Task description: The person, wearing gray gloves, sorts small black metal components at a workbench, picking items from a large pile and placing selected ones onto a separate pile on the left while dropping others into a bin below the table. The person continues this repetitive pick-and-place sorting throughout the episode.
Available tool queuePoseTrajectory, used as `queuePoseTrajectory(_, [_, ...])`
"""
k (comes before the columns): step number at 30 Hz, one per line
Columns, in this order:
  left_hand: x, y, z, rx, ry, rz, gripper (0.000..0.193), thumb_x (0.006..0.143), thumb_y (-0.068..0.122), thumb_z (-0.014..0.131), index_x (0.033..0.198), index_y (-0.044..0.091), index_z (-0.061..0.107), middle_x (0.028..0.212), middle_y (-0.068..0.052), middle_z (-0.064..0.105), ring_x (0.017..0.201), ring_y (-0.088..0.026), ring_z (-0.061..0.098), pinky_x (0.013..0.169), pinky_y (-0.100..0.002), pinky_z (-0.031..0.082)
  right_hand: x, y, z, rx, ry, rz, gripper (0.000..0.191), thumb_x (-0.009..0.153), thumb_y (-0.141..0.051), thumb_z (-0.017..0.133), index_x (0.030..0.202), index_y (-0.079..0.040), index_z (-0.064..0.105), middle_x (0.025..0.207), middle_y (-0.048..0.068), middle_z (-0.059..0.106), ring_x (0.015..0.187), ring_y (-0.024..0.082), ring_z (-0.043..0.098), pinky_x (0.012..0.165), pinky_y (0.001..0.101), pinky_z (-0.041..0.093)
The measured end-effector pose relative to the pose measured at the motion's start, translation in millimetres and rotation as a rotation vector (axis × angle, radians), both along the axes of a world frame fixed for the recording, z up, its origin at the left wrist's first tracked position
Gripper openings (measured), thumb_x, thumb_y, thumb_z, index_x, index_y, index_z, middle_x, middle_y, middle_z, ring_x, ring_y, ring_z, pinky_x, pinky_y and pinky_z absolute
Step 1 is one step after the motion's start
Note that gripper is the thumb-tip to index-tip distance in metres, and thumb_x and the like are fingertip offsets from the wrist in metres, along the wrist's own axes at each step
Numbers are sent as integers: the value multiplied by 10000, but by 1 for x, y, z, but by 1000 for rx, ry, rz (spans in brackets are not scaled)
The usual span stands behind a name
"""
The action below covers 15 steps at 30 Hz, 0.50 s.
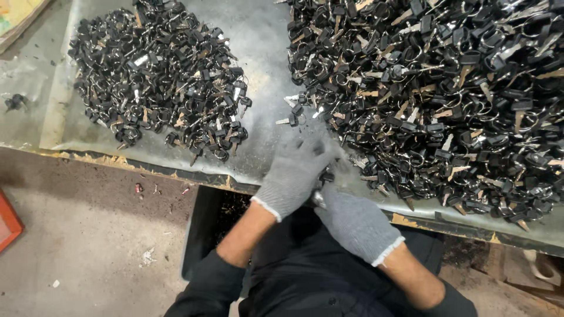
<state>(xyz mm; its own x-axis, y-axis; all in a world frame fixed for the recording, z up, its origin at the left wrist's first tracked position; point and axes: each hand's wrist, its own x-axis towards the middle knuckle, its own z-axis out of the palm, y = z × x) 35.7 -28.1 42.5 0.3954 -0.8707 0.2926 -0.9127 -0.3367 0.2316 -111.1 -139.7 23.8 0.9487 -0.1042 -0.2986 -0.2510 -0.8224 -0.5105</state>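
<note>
Both grips meet at the near edge of the tabletop [258, 35], a grey, scuffed sheet-metal surface. The left hand [292, 176], in a grey knitted glove, curls closed over a small black-headed key with a metal ring [326, 174]; only a dark corner of it shows past the fingers. The right hand [355, 223], gloved alike, presses up from below against the same piece, its fingers hidden under the left, so I cannot tell how tightly it is closed or just what it pinches. The left hand is motion-blurred.

To do this handling well, it seems best to keep the piece pinched close between the fingertips over the tabletop's edge, so that nothing slips down into the dark gap below.

Just right of the hands spreads a large heap of black-headed keys with brass and silver blades on wire rings [446, 88]. Well apart, to the left, lies a smaller, tidier heap of the same ringed keys [158, 76]. A few loose keys [294, 111] lie between the two.

Below the tabletop's chipped, yellow-flecked rim is a dusty concrete floor [88, 235], with a red object [7, 223] at the far left.
</note>
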Motion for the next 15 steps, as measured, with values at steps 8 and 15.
queuePoseTrajectory(8, [-6,10,-13,44,638,346,296,804,278,790,1040,128,692,870,-71,742,795,-267,735,706,-412,565,1,-17,6,-61,-84,-280,460,939,-295,624,1278,-7,511,816,252,715,711,443,713,607,551,561])
queuePoseTrajectory(15, [-16,10,-28,-26,351,230,107,840,190,741,885,98,712,839,-113,695,792,-344,694,694,-490,532,18,-15,-9,-79,-121,-147,326,925,-286,654,1114,-39,560,774,203,713,688,422,706,576,541,554])
